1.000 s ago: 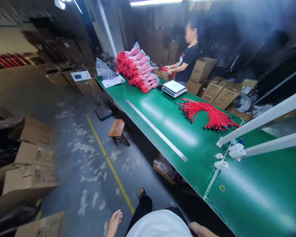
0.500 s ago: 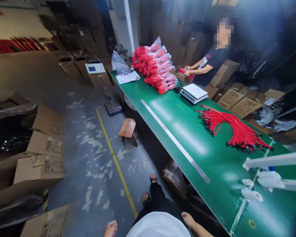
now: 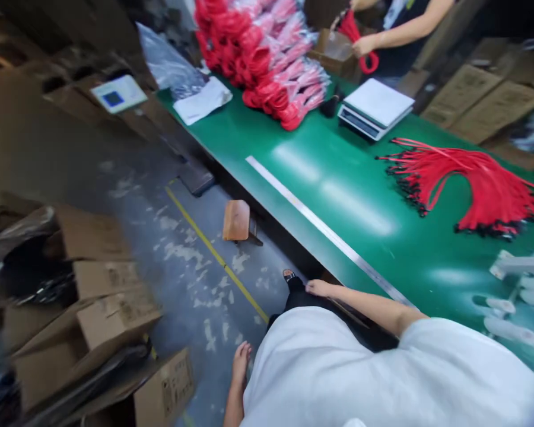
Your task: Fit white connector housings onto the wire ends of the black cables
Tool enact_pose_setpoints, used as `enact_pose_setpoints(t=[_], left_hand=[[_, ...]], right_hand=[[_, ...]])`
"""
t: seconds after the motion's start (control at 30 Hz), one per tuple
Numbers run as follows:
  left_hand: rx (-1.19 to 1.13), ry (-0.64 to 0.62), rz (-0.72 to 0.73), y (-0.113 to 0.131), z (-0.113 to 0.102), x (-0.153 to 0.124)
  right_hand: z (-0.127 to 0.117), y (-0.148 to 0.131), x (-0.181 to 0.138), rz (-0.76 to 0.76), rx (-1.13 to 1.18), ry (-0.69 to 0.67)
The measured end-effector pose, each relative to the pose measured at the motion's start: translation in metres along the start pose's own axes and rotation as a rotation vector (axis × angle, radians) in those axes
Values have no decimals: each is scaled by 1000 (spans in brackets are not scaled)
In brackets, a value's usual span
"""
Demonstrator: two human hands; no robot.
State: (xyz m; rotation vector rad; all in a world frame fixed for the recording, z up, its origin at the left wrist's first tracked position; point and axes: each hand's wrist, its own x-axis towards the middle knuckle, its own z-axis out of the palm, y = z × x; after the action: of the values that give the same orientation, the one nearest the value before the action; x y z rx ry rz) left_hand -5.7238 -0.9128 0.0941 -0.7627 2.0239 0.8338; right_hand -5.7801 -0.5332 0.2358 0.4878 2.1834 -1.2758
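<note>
My left hand (image 3: 241, 359) hangs beside my white shirt, over the floor, with its fingers loosely apart and nothing visible in it. Close to my dark trousers is my right hand (image 3: 319, 288), near the edge of the green table (image 3: 293, 204); its fingers are loosely bent and I see nothing held. On the tabletop, a long metal ruler (image 3: 324, 228) lies along the near side. Red cables (image 3: 480, 184) with black ends are spread out farther right. A white-topped scale (image 3: 378, 104) stands behind the ruler.
Bagged red cable bundles (image 3: 267, 65) are piled at the table's far end. Across it, a co-worker's hand (image 3: 365, 45) holds a red bundle. A wooden stool (image 3: 237, 220) and a floor scale (image 3: 196, 178) stand left of the table. Open cardboard boxes (image 3: 115, 314) line the left.
The view has moved forward and tilted, so the table and stool appear closer. My right arm now reaches farther into view, and my left hand has shifted right in the picture.
</note>
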Motion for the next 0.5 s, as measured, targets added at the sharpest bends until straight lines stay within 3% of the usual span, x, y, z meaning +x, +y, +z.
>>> enact_pose_setpoints(t=[0.1, 0.2, 0.3, 0.4, 0.5], left_hand=[[75, -32, 18, 31, -3, 12], [89, -49, 30, 51, -6, 20], [70, -32, 23, 63, -16, 31], [35, -9, 12, 75, -40, 51], [-14, 13, -9, 95, -75, 78]], right_hand=[[-38, -21, 66, 93, 154, -114], [-94, -61, 131, 91, 246, -92], [-168, -118, 185, 62, 286, 67], [-247, -177, 223, 18, 313, 317], [-290, -228, 238, -39, 312, 511]])
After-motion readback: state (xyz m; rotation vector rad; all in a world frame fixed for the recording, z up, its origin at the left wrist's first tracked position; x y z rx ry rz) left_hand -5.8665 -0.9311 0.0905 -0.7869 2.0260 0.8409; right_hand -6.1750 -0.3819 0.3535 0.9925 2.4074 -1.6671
